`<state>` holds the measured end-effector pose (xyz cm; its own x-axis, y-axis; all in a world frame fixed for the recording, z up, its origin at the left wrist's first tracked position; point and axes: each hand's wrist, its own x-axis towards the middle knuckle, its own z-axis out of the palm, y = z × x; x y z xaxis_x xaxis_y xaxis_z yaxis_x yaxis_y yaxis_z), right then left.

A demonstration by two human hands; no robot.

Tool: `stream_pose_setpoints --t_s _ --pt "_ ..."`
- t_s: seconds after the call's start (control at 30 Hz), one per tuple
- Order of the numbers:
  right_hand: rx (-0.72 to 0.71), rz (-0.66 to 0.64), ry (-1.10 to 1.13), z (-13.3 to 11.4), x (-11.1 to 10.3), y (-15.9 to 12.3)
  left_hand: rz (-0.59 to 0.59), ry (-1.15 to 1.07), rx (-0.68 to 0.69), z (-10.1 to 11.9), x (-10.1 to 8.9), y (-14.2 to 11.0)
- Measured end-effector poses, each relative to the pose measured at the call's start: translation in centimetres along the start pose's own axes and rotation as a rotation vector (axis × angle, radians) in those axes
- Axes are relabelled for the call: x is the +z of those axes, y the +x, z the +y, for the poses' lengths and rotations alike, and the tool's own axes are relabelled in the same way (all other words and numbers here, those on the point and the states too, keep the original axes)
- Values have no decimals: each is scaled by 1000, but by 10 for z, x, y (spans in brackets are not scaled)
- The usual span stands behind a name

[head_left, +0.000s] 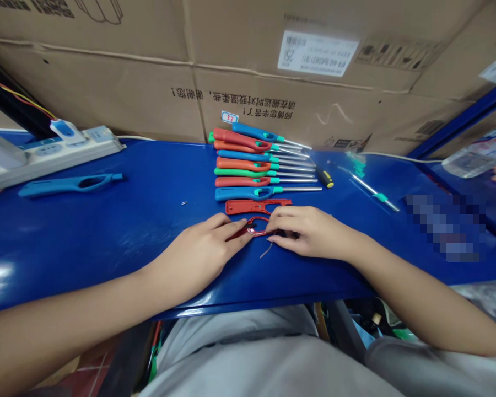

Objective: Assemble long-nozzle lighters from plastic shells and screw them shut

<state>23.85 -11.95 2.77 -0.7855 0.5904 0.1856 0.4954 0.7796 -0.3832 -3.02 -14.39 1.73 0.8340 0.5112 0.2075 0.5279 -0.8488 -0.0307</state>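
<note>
A red lighter casing half (pixel 259 234), with an oval trigger opening and a small dark part inside, lies low over the blue table between my hands. My left hand (pixel 202 251) is closed around its handle end and covers most of it. At the other end my right hand (pixel 310 231) is closed, fingertips pinched on the casing's front. A thin wire (pixel 266 251) sticks out below those fingertips; where it starts is hidden. Just beyond, a second red casing half (pixel 248 207) rests on the table, apart from the left hand's fingers.
Several long-nosed lighters (pixel 248 181) lie in a row behind. A black-yellow screwdriver (pixel 324 177) and a loose metal lighter tube (pixel 361 183) are to the right. Leftward lie small metal pins (pixel 184 203), a blue casing (pixel 72 185) and a power strip (pixel 53 154). A cardboard box (pixel 240 71) walls the back.
</note>
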Motion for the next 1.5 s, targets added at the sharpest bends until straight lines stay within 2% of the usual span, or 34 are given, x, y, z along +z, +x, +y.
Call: stream_pose_setpoints --t_s 0.4,1.5 --pt "17 16 87 -1 -1 2 81 -76 -12 -4 1 0" --pt "5 -2 88 -3 3 4 31 -41 -2 -1 1 3"
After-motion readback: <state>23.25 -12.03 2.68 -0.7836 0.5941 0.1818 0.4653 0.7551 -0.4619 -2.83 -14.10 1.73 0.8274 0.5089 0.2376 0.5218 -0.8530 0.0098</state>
